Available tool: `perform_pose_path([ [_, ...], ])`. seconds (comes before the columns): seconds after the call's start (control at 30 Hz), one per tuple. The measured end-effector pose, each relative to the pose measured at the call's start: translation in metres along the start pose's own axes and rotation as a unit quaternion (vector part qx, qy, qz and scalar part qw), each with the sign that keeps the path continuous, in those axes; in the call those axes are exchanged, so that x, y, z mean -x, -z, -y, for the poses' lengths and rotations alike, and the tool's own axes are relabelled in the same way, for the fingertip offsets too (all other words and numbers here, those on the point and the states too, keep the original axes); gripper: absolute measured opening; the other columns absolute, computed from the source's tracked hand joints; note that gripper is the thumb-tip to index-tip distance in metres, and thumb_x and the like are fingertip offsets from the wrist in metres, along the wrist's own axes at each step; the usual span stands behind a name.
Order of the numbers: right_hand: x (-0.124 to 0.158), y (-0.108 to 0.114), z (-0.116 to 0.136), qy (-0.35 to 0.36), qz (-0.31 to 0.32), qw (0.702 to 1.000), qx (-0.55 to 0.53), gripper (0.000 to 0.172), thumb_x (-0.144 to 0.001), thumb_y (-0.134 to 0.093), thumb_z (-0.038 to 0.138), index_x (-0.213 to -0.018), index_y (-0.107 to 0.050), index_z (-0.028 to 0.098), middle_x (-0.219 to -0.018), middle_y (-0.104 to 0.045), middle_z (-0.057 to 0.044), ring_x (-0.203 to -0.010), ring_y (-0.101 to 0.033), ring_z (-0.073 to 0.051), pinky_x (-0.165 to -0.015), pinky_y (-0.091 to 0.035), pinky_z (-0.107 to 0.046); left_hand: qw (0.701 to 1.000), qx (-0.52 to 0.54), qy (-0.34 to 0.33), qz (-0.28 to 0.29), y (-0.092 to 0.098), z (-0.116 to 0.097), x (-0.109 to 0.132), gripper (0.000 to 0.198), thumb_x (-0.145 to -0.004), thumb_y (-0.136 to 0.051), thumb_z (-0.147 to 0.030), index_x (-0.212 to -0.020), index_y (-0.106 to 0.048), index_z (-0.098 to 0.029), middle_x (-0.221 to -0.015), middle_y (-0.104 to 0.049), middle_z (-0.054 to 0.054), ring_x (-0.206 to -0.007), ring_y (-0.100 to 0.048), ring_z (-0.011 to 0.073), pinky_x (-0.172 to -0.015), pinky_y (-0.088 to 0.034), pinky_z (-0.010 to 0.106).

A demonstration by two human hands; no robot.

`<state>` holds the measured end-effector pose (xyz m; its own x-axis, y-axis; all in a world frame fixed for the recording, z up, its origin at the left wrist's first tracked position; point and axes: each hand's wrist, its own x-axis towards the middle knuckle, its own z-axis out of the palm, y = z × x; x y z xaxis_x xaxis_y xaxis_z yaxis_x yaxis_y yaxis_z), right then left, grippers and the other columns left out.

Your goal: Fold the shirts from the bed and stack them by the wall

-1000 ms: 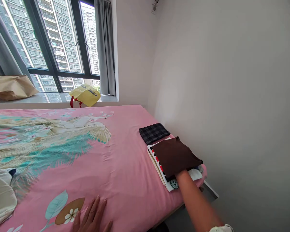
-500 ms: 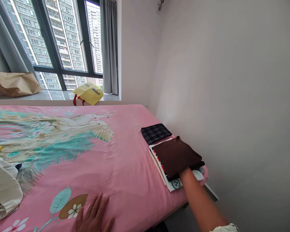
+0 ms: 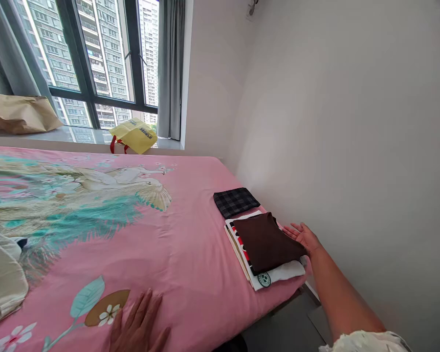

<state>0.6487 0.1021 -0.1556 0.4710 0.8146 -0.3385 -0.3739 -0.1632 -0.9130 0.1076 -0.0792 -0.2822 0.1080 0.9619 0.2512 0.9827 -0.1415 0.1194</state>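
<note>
A folded dark brown garment [image 3: 266, 244] lies on top of a small stack of folded clothes at the bed's right edge. Beneath it show white folded clothing [image 3: 284, 271] with a round dark emblem and a red-and-black trim. My right hand [image 3: 301, 235] is beside the stack's far right side, palm turned up and fingers stretched out, holding nothing. Whether its fingertips touch the brown cloth I cannot tell. My left hand [image 3: 139, 320] rests flat on the pink bedspread [image 3: 194, 274] with its fingers spread. Just beyond the stack lies a folded black checked cloth [image 3: 236, 202].
A crumpled off-white garment [image 3: 3, 274] lies at the bed's left. On the window sill are a brown paper bag [image 3: 20, 115] and a yellow bag [image 3: 135, 136] with red handles. The wall [image 3: 352, 146] rises close along the right.
My right hand has come out from under the brown garment and moved to its right side, opening out. The garment now lies flatter on the stack. My left hand stays on the bed.
</note>
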Motion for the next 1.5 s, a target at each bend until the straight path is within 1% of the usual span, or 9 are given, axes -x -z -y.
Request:
perform_pose_path([
  [0.17,0.01,0.014,0.025,0.164,-0.11,0.965,0.175,0.04,-0.088,-0.043,0.046,-0.12,-0.052,0.025,-0.131,-0.052,-0.01,-0.122,-0.045,-0.022,-0.102,-0.037,-0.036,1.0,-0.01,-0.007,-0.027,-0.001,-0.002,-0.002,0.066,-0.078,-0.044,-0.062,-0.132,-0.048,-0.025,-0.144,-0.039,0.003,-0.135,-0.032,0.027,-0.113,-0.003,0.051],
  [0.3,0.037,-0.029,-0.013,0.376,-0.01,0.77,0.515,0.053,-0.089,-0.028,0.054,-0.128,-0.049,0.025,-0.133,-0.051,-0.009,-0.125,-0.042,-0.023,-0.107,-0.029,-0.042,0.999,-0.012,-0.006,-0.031,-0.002,-0.004,-0.001,0.066,-0.078,-0.045,-0.061,-0.133,-0.048,-0.024,-0.144,-0.04,0.005,-0.136,-0.03,0.0275,-0.113,-0.005,0.051],
  [0.53,0.062,-0.078,-0.1,0.294,0.037,0.608,0.736,0.063,-0.088,-0.024,0.064,-0.143,-0.025,0.034,-0.152,-0.021,-0.005,-0.14,-0.009,-0.029,-0.104,-0.008,-0.064,0.999,0.013,-0.017,-0.045,-0.006,-0.001,-0.002,0.064,-0.079,-0.045,-0.059,-0.133,-0.048,-0.024,-0.144,-0.041,0.006,-0.135,-0.031,0.0283,-0.112,-0.006,0.053],
  [0.73,0.088,-0.07,-0.098,0.308,0.04,0.605,0.733,0.069,-0.088,-0.024,0.061,-0.142,-0.033,0.021,-0.147,-0.029,-0.017,-0.136,-0.016,-0.04,-0.097,-0.013,-0.07,0.997,0.073,0.0,-0.01,0.018,-0.01,0.013,0.062,-0.081,-0.048,-0.055,-0.135,-0.046,-0.024,-0.144,-0.041,0.009,-0.135,-0.031,0.0309,-0.113,-0.007,0.054],
  [0.9,0.133,-0.134,-0.192,0.474,0.134,0.563,0.663,0.063,-0.088,-0.024,0.057,-0.134,-0.045,0.019,-0.143,-0.038,-0.01,-0.137,-0.021,-0.03,-0.106,-0.021,-0.057,0.987,0.155,0.028,-0.01,0.035,-0.019,0.027,0.063,-0.079,-0.049,-0.059,-0.133,-0.046,-0.027,-0.144,-0.041,0.007,-0.135,-0.031,0.0283,-0.113,-0.011,0.056],
  [1.07,0.24,-0.207,-0.298,0.424,0.214,0.545,0.691,0.056,-0.088,-0.022,0.046,-0.134,-0.045,0.024,-0.144,-0.039,-0.005,-0.133,-0.029,-0.027,-0.106,-0.017,-0.057,0.966,0.199,0.109,-0.122,0.03,-0.019,0.039,0.04,-0.088,-0.04,-0.026,-0.126,-0.049,-0.018,-0.13,-0.055,0.01,-0.128,-0.042,0.022,-0.111,-0.028,0.048],
  [1.27,0.261,-0.221,-0.308,0.43,0.197,0.551,0.687,0.057,-0.087,-0.021,0.042,-0.131,-0.048,0.018,-0.14,-0.044,-0.008,-0.131,-0.034,-0.024,-0.106,-0.02,-0.051,0.933,0.273,0.154,-0.175,0.04,-0.021,0.042,0.023,-0.081,-0.042,-0.015,-0.099,-0.056,-0.02,-0.096,-0.064,0.007,-0.095,-0.059,0.0187,-0.093,-0.048,0.04],
  [1.37,0.258,-0.217,-0.303,0.453,0.19,0.552,0.674,0.055,-0.087,-0.023,0.04,-0.127,-0.052,0.016,-0.137,-0.048,-0.009,-0.128,-0.038,-0.025,-0.105,-0.022,-0.049,0.959,0.227,0.107,-0.135,0.051,0.002,0.038,0.027,-0.075,-0.046,-0.01,-0.096,-0.058,-0.022,-0.096,-0.066,0.004,-0.092,-0.06,0.0164,-0.087,-0.051,0.032],
  [1.5,0.26,-0.218,-0.307,0.475,0.176,0.568,0.649,0.053,-0.087,-0.024,0.041,-0.123,-0.055,0.016,-0.133,-0.052,-0.011,-0.126,-0.04,-0.026,-0.104,-0.024,-0.05,0.981,0.13,0.103,-0.098,0.076,0.089,0.033,0.042,-0.07,-0.045,-0.005,-0.105,-0.061,-0.022,-0.117,-0.063,0.005,-0.116,-0.053,0.0203,-0.107,-0.033,0.039],
])
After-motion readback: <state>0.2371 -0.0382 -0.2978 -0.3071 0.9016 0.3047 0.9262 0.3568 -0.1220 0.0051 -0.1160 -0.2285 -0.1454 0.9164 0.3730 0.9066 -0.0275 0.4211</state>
